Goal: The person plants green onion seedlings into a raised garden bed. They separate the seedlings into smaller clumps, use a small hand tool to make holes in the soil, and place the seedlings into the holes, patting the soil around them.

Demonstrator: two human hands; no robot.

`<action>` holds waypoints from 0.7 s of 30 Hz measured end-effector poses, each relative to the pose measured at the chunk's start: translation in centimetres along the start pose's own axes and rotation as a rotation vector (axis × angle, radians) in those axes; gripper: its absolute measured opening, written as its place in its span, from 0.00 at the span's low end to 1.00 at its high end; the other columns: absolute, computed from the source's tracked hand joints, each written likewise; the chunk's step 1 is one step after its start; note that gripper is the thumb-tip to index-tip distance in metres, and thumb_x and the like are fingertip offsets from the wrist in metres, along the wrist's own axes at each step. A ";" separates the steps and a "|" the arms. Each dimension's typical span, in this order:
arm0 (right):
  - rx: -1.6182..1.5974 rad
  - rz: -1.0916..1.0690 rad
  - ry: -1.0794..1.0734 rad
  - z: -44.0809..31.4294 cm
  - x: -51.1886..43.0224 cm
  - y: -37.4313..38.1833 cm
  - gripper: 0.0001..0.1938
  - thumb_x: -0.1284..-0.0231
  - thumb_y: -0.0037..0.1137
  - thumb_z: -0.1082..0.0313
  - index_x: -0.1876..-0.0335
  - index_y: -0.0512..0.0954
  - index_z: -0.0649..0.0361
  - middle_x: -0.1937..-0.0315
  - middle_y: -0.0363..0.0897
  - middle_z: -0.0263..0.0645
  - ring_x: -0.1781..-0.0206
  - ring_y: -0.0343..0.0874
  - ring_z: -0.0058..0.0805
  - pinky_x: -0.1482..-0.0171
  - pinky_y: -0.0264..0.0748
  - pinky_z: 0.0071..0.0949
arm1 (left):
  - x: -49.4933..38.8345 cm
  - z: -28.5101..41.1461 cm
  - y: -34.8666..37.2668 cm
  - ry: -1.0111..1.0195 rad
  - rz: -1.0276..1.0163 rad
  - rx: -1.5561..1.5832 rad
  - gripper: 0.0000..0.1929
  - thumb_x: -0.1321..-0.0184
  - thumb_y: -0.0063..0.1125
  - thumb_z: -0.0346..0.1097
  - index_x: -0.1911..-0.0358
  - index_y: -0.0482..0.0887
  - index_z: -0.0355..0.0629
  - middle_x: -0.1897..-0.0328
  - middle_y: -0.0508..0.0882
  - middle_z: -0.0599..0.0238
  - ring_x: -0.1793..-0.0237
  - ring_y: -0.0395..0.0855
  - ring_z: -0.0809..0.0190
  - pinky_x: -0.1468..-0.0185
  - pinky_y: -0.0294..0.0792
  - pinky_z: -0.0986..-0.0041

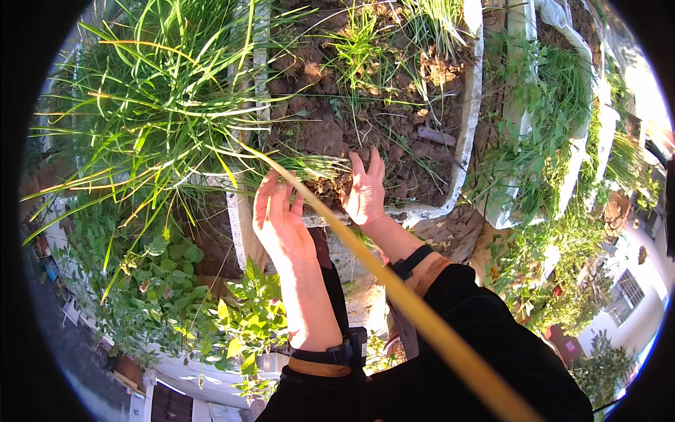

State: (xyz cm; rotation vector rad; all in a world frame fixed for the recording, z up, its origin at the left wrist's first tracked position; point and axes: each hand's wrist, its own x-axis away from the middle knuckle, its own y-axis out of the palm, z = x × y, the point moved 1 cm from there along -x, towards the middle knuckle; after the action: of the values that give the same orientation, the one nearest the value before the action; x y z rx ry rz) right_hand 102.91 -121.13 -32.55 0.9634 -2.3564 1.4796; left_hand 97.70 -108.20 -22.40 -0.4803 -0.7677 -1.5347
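My left hand [279, 219] is palm up at the near side of a soil-filled planter box [466, 132], fingers slightly curled and apart beside the green leaves of a small clump of grass-like plants [311, 166]. The clump lies on its side, its pale stems and soil-covered roots [332, 189] pointing right. My right hand [366, 190] is just right of the roots, fingertips against the dark soil [321, 134] and nothing visible in its grasp. Whether the left fingertips touch the leaves cannot be told.
Dense long-leaved grass-like plants [153, 100] overhang the left. Another clump [440, 68] with bare roots is at the box's far right. A purplish-grey object [436, 135] lies on the soil. A blurred yellow-brown strip [369, 258] crosses the view before my arms. More planted boxes [575, 158] are rightward.
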 end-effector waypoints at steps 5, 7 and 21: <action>-0.357 -0.065 0.002 3.4 -4.2 -4.0 0.25 0.65 0.65 0.76 0.53 0.74 0.60 0.52 0.75 0.46 0.53 0.78 0.40 0.52 0.74 0.32 | 0.1 -0.1 -0.3 -0.023 -0.012 -0.051 0.15 0.43 0.53 0.25 0.51 0.74 0.37 0.46 0.77 0.56 0.49 0.79 0.53 0.51 0.74 0.66; -0.909 -0.371 0.362 5.3 -6.4 -6.6 0.25 0.58 0.62 0.81 0.48 0.73 0.61 0.59 0.77 0.37 0.57 0.76 0.24 0.56 0.74 0.24 | 0.3 -0.3 -0.2 -0.048 -0.014 -0.106 0.16 0.43 0.54 0.29 0.49 0.75 0.38 0.44 0.76 0.57 0.46 0.76 0.53 0.47 0.70 0.66; 0.001 0.026 -0.302 4.1 -3.5 -8.2 0.39 0.66 0.72 0.69 0.40 0.67 0.57 0.35 0.58 0.49 0.33 0.56 0.50 0.36 0.57 0.44 | 0.4 -0.8 0.4 -0.080 -0.048 -0.095 0.17 0.42 0.54 0.29 0.49 0.75 0.36 0.45 0.77 0.56 0.46 0.76 0.53 0.48 0.71 0.66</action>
State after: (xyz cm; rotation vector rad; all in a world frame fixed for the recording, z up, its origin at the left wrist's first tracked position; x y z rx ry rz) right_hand 111.32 -125.55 -30.18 1.2381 -2.5812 1.4307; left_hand 98.17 -109.04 -22.56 -0.6005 -0.7744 -1.6094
